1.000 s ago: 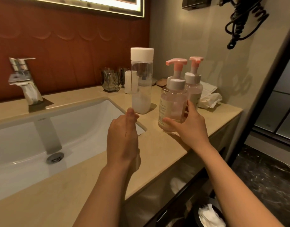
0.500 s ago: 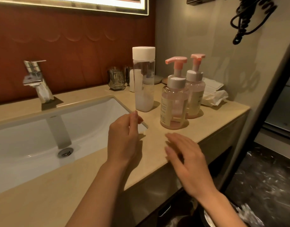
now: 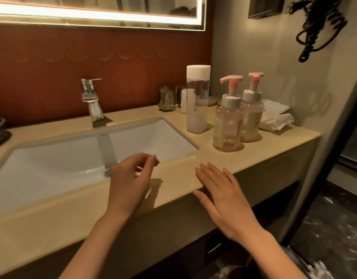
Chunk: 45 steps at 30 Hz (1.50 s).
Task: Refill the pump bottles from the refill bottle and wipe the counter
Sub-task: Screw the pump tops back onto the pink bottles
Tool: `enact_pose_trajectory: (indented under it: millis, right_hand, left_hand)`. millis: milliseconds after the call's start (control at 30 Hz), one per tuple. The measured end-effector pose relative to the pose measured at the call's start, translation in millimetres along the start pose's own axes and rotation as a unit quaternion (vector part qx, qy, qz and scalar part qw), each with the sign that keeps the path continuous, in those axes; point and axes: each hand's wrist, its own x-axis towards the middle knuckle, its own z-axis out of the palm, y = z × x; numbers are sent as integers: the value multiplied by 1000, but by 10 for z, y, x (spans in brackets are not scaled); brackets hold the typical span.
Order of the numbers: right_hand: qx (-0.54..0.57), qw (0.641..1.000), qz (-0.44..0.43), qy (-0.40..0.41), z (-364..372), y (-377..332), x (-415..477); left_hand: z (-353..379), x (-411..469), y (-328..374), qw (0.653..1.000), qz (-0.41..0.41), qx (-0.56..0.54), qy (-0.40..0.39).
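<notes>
Both hands are empty at a bathroom desk. The left hand hangs over the front rim of the sink, fingers loosely curled round nothing. The right hand is spread flat with straight fingers at the desk's front edge, and whether it rests or hovers cannot be told. Well beyond both hands the refill bottle stands upright and capped. It is a tall, narrow, clear cylinder with a broad white lid and only a low pool of milky liquid, and it sits just beside the sink's far corner. Beyond the right hand are the front pump and, close behind it, the rear pump. Both are squat, rounded, clear plastic bottles with grey collars and pink nozzles, and they hold pale liquid. Crumpled white wipes lie farther off, by the wall. The slim, lightly loaded refill bottle looks easy to tip with a glancing reach, and from there it could roll into the sink. A reach for the rear pump could catch the front pump's nozzle and topple it. The polished stone looks slick, so spilled soap would likely spread and make the smooth plastic hard to hold.
</notes>
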Motion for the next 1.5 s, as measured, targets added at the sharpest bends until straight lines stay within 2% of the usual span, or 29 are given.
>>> enact_pose_trajectory:
  millis: [167,400,567,767,867,1067,1267,1500]
  right_hand:
    - [4,999,-31,-29,-35,-322,-24]
    - [29,994,-85,-58,-138,-843,144]
    - [76,987,-120,-76,-205,-1326,425]
    - [155,967,-184,-79,-259,-1675,768]
    - [209,954,-207,-52,-312,-1659,974]
    - [320,919,-230,-9,-391,-1358,1661]
    - [343,918,-201,-10,-488,-992,2255]
    - [363,917,-163,-36,-342,-817,2694]
  left_hand:
    - [-469,-198,-41,999,-2,49,-1]
    - [-1073,-405,-24,989,-2,143,-46]
    - [-1507,-511,0,973,-42,212,-79]
    - [-1718,-402,41,964,-71,237,-97]
    - [-1773,-238,59,962,-64,244,-102]
    - [-1605,459,51,975,-74,201,-54]
    - [-1301,1134,-92,984,-92,133,-70]
    - [-1049,1667,-326,982,-117,121,-82]
